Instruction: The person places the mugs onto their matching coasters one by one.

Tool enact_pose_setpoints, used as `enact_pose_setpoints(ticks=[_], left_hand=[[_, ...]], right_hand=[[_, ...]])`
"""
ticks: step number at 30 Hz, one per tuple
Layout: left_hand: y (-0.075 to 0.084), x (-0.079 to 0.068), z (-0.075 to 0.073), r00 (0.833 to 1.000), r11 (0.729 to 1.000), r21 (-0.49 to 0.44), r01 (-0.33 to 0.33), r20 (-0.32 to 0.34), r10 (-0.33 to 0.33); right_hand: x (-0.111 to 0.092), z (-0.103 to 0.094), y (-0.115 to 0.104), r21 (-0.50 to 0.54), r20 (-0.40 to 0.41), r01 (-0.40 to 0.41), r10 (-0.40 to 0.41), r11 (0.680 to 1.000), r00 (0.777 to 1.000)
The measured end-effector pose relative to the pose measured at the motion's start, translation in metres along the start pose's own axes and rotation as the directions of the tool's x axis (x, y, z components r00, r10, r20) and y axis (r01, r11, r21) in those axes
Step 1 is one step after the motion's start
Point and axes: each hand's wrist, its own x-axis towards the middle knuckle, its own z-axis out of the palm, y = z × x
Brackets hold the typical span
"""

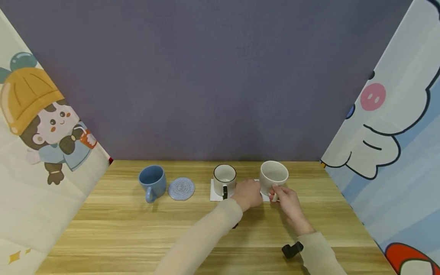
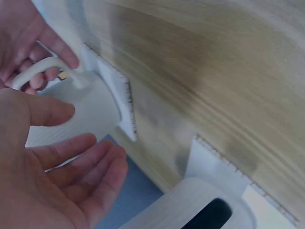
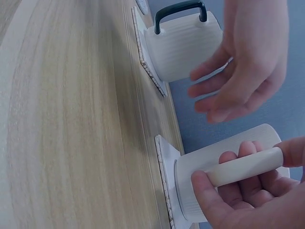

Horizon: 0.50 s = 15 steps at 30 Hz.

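Observation:
My right hand holds the handle of a plain off-white mug, fingers curled behind it. This mug stands upright on a white square coaster. Close to the left side of that mug is my left hand, its fingers loosely bent with nothing in them in the left wrist view. Left of my left hand, a white mug with a black rim stands on another white square coaster, its black handle facing me.
Farther left on the wooden table are a blue mug, handle toward me, and a round blue woven coaster. A grey backdrop rises behind the table, with cartoon-printed cloths at both sides.

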Motion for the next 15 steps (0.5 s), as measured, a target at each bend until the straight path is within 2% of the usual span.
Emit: enact_pose_setpoints(ticks=[7,15], left_hand=[[-0.001,-0.009,-0.010,0.999,0.999,0.029,0.035,-0.014,-0.035],[-0.003,-0.026,-0.026,0.995,0.999,0.031,-0.016,-0.095,0.018]], right_hand=[[0.000,0.002,0.002,-0.009,-0.005,0.007,-0.007,1.000,1.000],[0.002,0.001,0.002,0.005,-0.004,0.002,-0.002,1.000,1.000]])
